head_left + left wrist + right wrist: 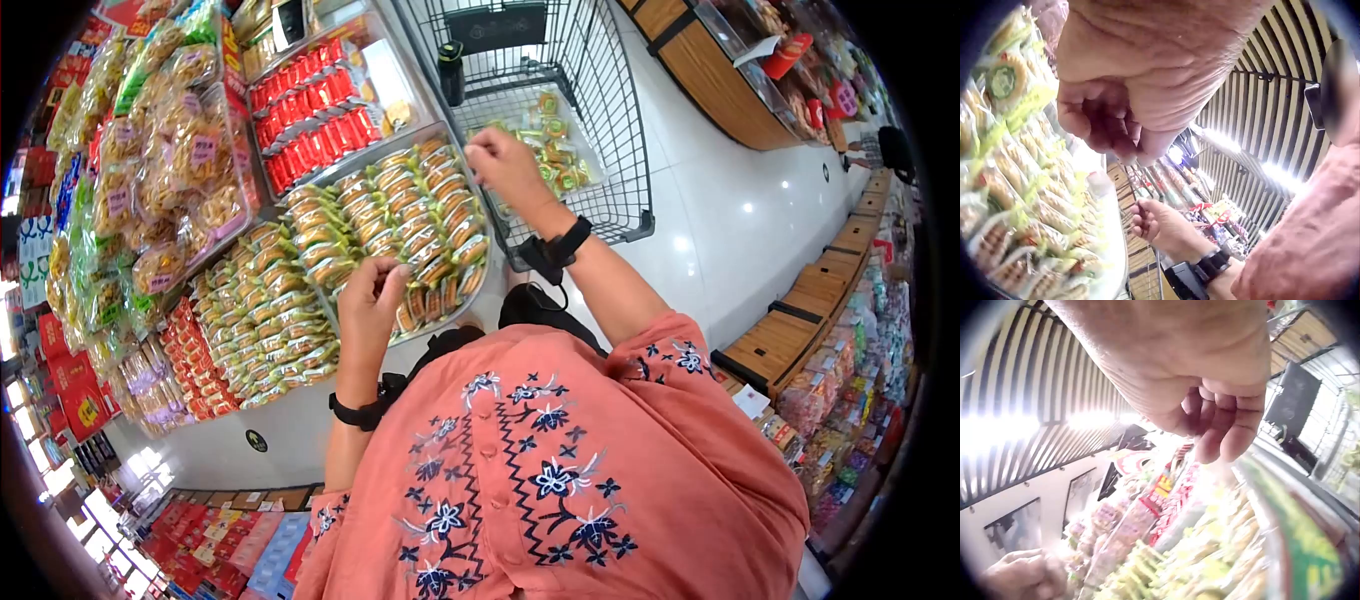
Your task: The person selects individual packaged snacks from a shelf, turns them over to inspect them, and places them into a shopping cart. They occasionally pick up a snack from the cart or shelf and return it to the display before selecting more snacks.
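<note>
My left hand (370, 300) hovers over the near edge of a clear bin of individually wrapped round biscuits (405, 215) in green-yellow packaging. Its fingers hang loosely curled, and the left wrist view shows nothing in them. Between that bin and the shopping cart (625, 150) is my right hand (508, 168), held above the bin's right rim. The right wrist view shows its fingers (1238, 440) bent loosely with nothing between them. Inside the cart, a clear tray (590, 150) holds several similar wrapped pieces.
Red-wrapped sweets (310, 110) fill the bin behind. More green-yellow packets (265, 315) and bagged snacks (195, 150) are piled to the left. A dark bottle (451, 75) stands in the cart's corner. Wooden display stands (800, 320) line the right side of the tiled floor (690, 210).
</note>
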